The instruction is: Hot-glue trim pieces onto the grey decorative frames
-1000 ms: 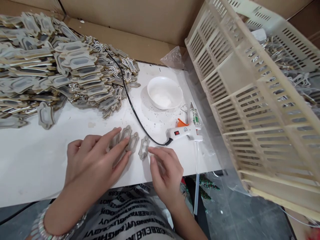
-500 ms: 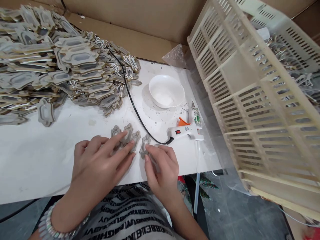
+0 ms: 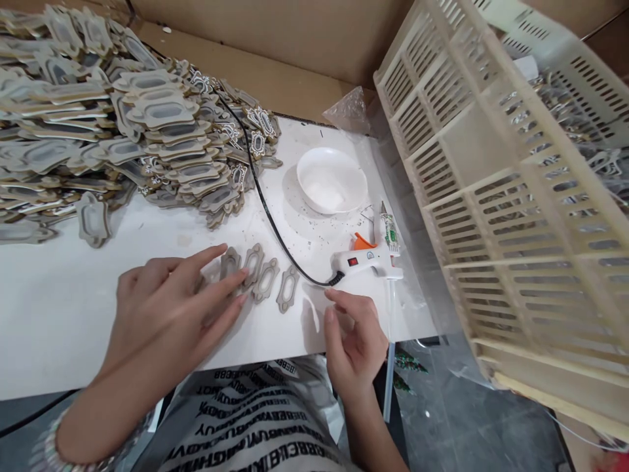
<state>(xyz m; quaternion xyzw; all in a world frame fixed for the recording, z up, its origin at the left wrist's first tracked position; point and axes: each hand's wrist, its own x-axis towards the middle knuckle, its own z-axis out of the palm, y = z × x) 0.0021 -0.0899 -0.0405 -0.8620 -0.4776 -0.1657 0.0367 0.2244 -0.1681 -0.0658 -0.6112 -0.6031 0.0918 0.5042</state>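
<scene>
Several small grey frame-shaped pieces with open centres lie in a slanting row on the white table; the rightmost frame piece [image 3: 287, 289] sits a little apart from the frame piece [image 3: 266, 280] beside it. My left hand [image 3: 171, 311] reaches over the row's left end, fingers spread, a fingertip on or just above one piece. Part of the row is hidden under that hand. My right hand [image 3: 356, 337] is right of the row, fingers loosely curled and apart, nothing between them. A white glue gun [image 3: 363, 259] with an orange trigger lies beyond my right hand.
A large heap of similar frame pieces [image 3: 162, 111] covers the table's back left. A white bowl [image 3: 331, 183] stands behind the glue gun. The gun's black cord [image 3: 268, 213] crosses the table. On the right leans a cream plastic crate [image 3: 472, 151] beside another container of metal-looking parts.
My right hand has let go of the rightmost frame piece and moved right, toward the glue gun. My left hand has slid left, uncovering more of the row.
</scene>
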